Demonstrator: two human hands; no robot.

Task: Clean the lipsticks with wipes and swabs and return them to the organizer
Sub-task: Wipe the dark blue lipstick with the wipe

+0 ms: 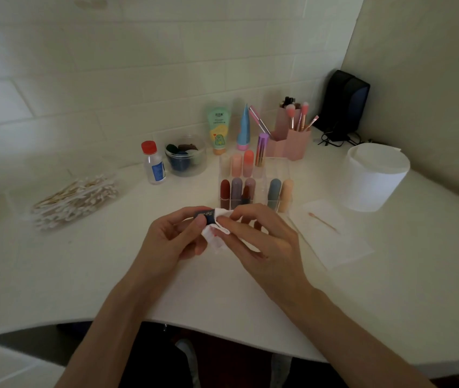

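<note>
While left hand (172, 239) fingers curl round dark lipstick (205, 215), right hand (264, 239) fingers pinch red-stained wipe (217, 240) against its end. Lipstick held over counter (110, 275) centre, just front of clear organizer (261, 189). Used swab (324, 223) lies toward right edge.

dark lipstick (205, 213) wrapped in red-stained wipe (218, 233).

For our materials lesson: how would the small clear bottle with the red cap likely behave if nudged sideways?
The small clear bottle with the red cap stands upright, tall and narrow, so it probably tips easily. Its round body would likely roll once down.
</note>
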